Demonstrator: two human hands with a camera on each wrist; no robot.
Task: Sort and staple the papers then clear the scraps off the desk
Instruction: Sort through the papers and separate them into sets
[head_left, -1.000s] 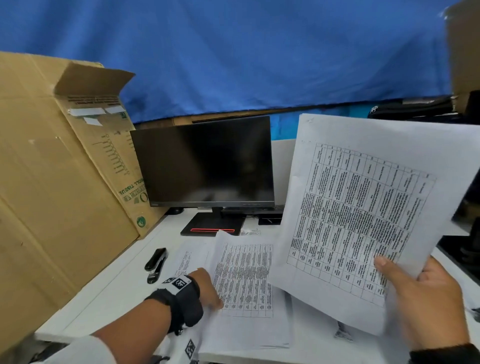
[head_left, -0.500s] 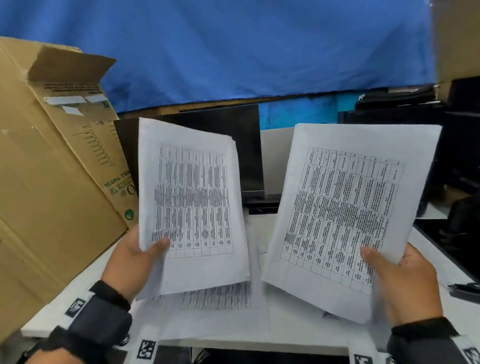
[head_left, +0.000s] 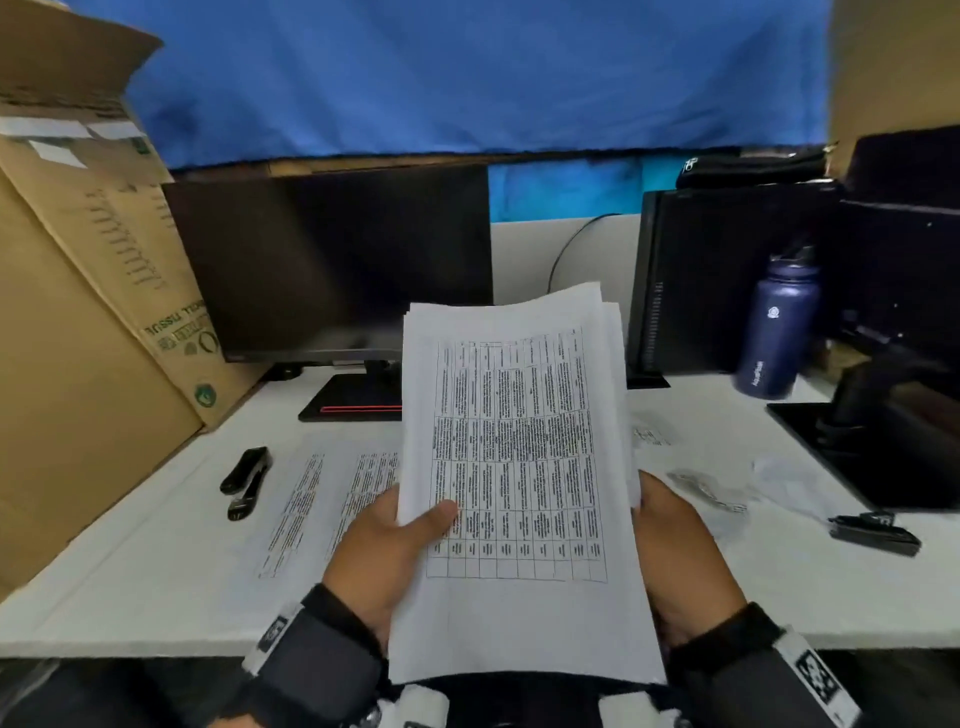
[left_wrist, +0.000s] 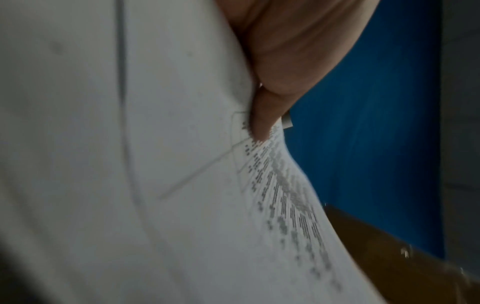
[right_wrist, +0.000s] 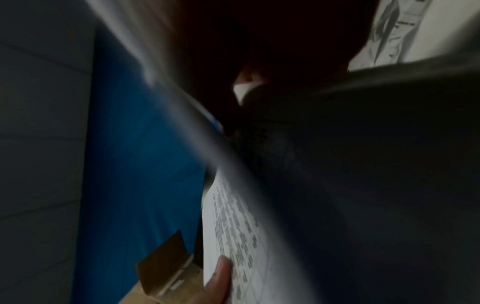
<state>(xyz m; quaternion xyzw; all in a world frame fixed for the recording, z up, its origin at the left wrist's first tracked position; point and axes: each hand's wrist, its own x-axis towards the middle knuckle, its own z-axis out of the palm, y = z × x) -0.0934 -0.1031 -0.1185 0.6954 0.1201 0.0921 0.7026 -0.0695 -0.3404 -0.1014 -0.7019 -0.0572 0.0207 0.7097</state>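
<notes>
Both hands hold one stack of printed table sheets (head_left: 519, 457) upright over the desk's front edge. My left hand (head_left: 415, 525) grips its left edge, thumb on the front page, fingers behind. My right hand (head_left: 660, 525) grips the right edge, its fingers hidden behind the sheets. The left wrist view shows the left thumb (left_wrist: 262, 119) pressed on the paper (left_wrist: 155, 164). The right wrist view is dark and shows the sheets (right_wrist: 246, 236) edge-on. More printed sheets (head_left: 322, 499) lie flat on the white desk (head_left: 156, 571). A black stapler (head_left: 247, 480) lies left of them. Paper scraps (head_left: 706, 488) lie on the right.
A large cardboard box (head_left: 78, 312) leans along the left. A dark monitor (head_left: 332, 270) stands at the back, and a black tower (head_left: 717, 280) and a navy bottle (head_left: 779, 327) at the back right. A monitor arm base (head_left: 883, 452) and a small black tool (head_left: 872, 532) sit at the right.
The left hand lifted a bunch of sheets from the desk, then both hands brought their two bunches together into one stack at the centre.
</notes>
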